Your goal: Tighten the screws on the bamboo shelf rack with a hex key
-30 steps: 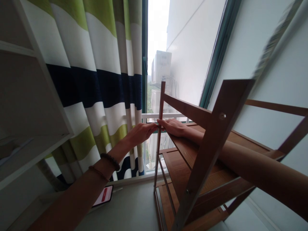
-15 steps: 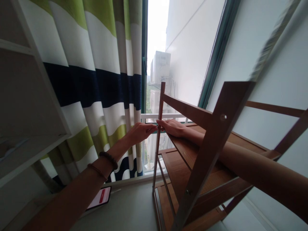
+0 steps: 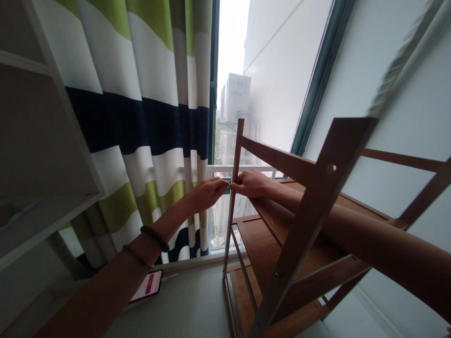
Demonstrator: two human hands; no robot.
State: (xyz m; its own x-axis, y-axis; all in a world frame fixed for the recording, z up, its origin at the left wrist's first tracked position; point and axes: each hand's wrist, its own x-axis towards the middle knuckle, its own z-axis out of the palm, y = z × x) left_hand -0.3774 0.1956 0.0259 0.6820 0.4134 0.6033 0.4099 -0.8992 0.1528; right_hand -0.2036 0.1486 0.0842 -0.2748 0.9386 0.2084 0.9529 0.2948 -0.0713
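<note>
A brown wooden shelf rack (image 3: 278,157) stands on the right, tilted in my view. My left hand (image 3: 210,191) reaches to the left side of its far slim post (image 3: 237,152), fingertips pinched together. Something small and shiny shows at those fingertips, too small to name. From the other side, my right hand (image 3: 251,183) passes over the upper shelf board (image 3: 273,216) and grips the same post, thumb across its front and fingers curled. The two hands nearly meet there. A screw hole (image 3: 331,167) shows in the near, wider post (image 3: 317,206).
Behind the rack is a window with a white railing (image 3: 253,168). A striped curtain (image 3: 141,122) hangs on the left, beside a white shelf unit (image 3: 70,141). Under my left forearm lies a lit phone (image 3: 150,285). A pale wall (image 3: 405,108) rises on the right.
My right thumb has moved down the post towards my left fingertips, and the right hand's knuckles have risen. My left hand stays pinched at nearly the same spot. The view has shifted slightly.
</note>
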